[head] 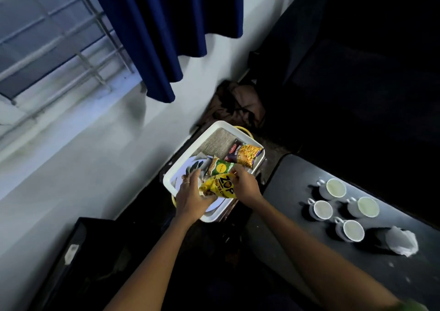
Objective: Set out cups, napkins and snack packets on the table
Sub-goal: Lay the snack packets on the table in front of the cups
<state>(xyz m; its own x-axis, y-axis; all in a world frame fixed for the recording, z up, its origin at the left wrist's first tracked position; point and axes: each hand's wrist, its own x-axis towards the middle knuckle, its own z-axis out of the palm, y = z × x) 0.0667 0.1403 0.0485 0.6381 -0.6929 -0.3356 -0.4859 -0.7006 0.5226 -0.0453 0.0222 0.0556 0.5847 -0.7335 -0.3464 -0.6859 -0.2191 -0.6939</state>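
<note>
Over the white tray [181,165], our left hand [190,195] and right hand [245,184] pinch the yellow packet [219,187] between them, so we lift it level and carry it rightward to the table [297,251] beside the 4 cups [342,208].

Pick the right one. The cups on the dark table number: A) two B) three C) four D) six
C: four white cups stand grouped on the dark table, beside the crumpled napkins.
</note>
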